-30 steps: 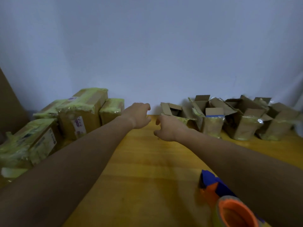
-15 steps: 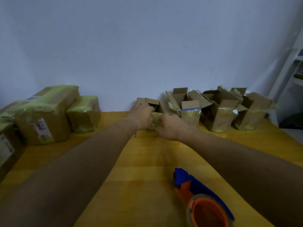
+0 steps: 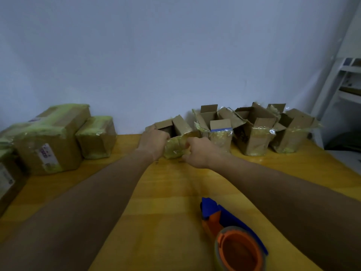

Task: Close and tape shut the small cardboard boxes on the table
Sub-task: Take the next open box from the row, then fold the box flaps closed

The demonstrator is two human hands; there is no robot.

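Observation:
A small open cardboard box point(image 3: 175, 133) with yellowish tape on its front stands at the back of the yellow table point(image 3: 168, 192), its flaps up. My left hand point(image 3: 154, 140) grips its left side and my right hand point(image 3: 197, 151) grips its right front. To its right stand three more open small boxes point(image 3: 216, 130), point(image 3: 254, 133), point(image 3: 291, 132) along the wall. A blue and orange tape dispenser point(image 3: 232, 235) lies on the table near me, under my right forearm.
Several taped larger boxes point(image 3: 50, 141), point(image 3: 97, 135) are stacked at the left side of the table. A white shelf frame point(image 3: 343, 89) stands beyond the table's right edge. The wall runs right behind the boxes.
Both hands reached forward and closed on the leftmost open box; the view shifted right, so the taped boxes slid left in frame.

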